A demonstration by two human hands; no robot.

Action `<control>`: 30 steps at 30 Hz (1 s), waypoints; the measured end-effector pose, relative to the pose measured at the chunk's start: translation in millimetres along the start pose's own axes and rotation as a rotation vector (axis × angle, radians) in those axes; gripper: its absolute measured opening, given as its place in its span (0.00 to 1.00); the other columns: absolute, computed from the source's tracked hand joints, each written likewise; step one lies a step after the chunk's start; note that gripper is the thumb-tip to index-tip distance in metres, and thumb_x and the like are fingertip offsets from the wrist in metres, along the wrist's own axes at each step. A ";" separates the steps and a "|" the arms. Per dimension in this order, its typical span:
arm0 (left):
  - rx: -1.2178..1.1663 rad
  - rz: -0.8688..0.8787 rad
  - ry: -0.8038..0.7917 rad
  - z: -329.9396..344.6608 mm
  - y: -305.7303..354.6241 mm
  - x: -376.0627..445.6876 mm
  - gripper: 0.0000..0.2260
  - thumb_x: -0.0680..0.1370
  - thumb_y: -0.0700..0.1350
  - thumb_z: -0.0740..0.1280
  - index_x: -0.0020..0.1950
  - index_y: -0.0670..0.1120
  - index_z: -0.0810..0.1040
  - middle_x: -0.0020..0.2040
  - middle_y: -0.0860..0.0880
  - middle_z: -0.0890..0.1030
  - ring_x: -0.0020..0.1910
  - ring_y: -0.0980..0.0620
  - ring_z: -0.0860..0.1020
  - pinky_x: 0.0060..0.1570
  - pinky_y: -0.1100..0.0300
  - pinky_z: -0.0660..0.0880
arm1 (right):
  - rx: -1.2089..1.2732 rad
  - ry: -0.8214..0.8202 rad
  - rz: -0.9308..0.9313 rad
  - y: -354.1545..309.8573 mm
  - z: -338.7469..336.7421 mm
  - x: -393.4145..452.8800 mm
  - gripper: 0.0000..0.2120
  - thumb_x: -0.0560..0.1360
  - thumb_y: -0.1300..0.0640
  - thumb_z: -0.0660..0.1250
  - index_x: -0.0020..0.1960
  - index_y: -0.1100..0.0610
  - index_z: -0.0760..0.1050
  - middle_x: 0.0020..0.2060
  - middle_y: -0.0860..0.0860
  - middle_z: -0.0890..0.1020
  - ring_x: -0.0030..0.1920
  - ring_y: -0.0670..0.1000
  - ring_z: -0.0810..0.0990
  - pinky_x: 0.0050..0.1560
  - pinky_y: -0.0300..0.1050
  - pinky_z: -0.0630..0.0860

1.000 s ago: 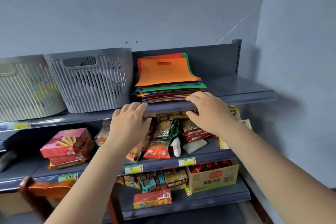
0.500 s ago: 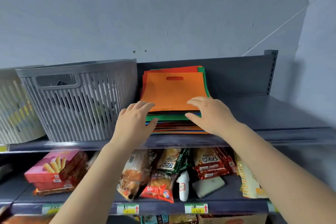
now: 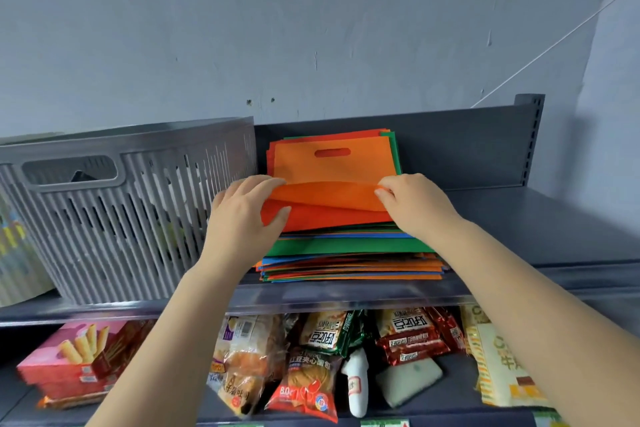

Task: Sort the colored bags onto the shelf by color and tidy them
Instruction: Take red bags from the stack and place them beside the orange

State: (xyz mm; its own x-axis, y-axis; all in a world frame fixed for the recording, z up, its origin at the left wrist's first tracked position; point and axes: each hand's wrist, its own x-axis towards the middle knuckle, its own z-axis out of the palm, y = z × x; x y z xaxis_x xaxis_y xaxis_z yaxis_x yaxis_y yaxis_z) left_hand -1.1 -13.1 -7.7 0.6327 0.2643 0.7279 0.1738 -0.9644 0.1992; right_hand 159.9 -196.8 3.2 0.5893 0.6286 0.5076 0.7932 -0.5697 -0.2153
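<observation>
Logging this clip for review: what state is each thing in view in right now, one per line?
Top orange bag: near edge lifted and folded back.
Bag stack: flat on the top shelf, colours mixed, edges uneven.
Left hand: grips the bag's left corner.
Right hand: pinches the bag's right corner.
Grey basket: upright beside the stack.
Snack packets: lying jumbled on the lower shelf.

Both bare forearms reach up and forward, converging toward the middle. The left hand (image 3: pixel 242 215) sits knuckles up, fingers curled over the near left corner of the orange bag (image 3: pixel 329 199), thumb tucked beneath its lifted edge. The right hand (image 3: pixel 414 206) mirrors it, fingertips and thumb pinching the near right corner. The wrists are level, the two hands well apart.
</observation>
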 end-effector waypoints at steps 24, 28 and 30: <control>-0.121 0.056 -0.074 11.8 -20.5 35.1 0.07 0.78 0.43 0.66 0.52 0.45 0.82 0.48 0.50 0.83 0.48 0.48 0.80 0.46 0.59 0.72 | 0.195 0.161 0.246 19.0 -6.7 5.7 0.20 0.81 0.58 0.56 0.31 0.57 0.61 0.27 0.51 0.66 0.28 0.49 0.65 0.28 0.43 0.57; -0.066 0.056 0.007 9.3 -21.5 39.2 0.07 0.76 0.41 0.67 0.53 0.46 0.80 0.49 0.49 0.82 0.48 0.47 0.79 0.44 0.57 0.72 | 0.212 0.150 0.253 19.0 -7.6 2.1 0.19 0.81 0.58 0.56 0.31 0.57 0.62 0.27 0.51 0.67 0.28 0.48 0.65 0.29 0.42 0.57; -0.067 0.066 0.029 8.5 -20.7 38.0 0.05 0.76 0.38 0.67 0.50 0.45 0.76 0.45 0.50 0.81 0.42 0.46 0.79 0.40 0.54 0.74 | 0.213 0.140 0.244 18.5 -6.8 0.3 0.17 0.81 0.58 0.56 0.33 0.58 0.64 0.27 0.51 0.67 0.28 0.48 0.65 0.29 0.42 0.58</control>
State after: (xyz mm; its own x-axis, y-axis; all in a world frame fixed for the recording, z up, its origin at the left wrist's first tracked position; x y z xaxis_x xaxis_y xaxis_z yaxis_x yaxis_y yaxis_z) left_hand 25.8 16.9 10.2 0.6185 0.2012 0.7596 0.0807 -0.9778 0.1933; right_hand 173.8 -210.8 5.0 0.7506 0.4004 0.5256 0.6542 -0.5618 -0.5064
